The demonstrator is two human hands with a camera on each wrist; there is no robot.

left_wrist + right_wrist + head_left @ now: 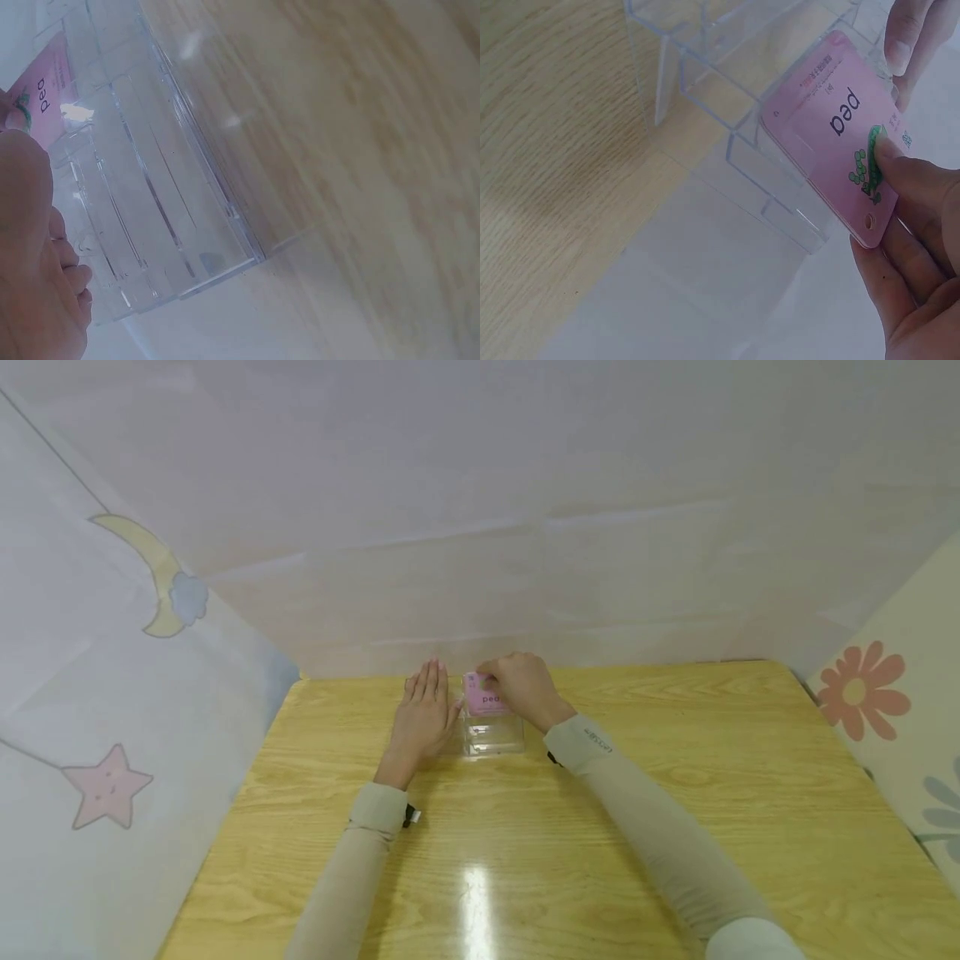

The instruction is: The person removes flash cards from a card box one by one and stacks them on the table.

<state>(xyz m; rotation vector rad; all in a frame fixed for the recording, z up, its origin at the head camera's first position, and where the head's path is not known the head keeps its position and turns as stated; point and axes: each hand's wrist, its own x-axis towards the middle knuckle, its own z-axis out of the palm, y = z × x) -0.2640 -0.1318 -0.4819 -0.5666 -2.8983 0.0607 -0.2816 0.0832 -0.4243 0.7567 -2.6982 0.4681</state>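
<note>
A clear plastic stepped stand (pixel 495 740) rests near the far edge of the table. My right hand (pixel 528 689) pinches a pink flashcard (pixel 483 702) at its upper end, thumb over the pea drawing and fingers behind. The card reads "pea" and has a hole in one corner. In the right wrist view the flashcard (pixel 821 112) leans back, its lower edge right at a step of the stand (pixel 742 124). My left hand (pixel 425 717) lies along the stand's left side, fingers straight and together, thumb at the stand's edge. The left wrist view shows the stand's tiers (pixel 142 176) close by the left hand (pixel 34 262).
The yellow wood-grain table (pixel 480 827) reaches back to a pale wall sheet (pixel 480 602). Side sheets carry a printed moon (pixel 153 564), a star (pixel 110 787) and a flower (pixel 855 691). Light glares off the table front.
</note>
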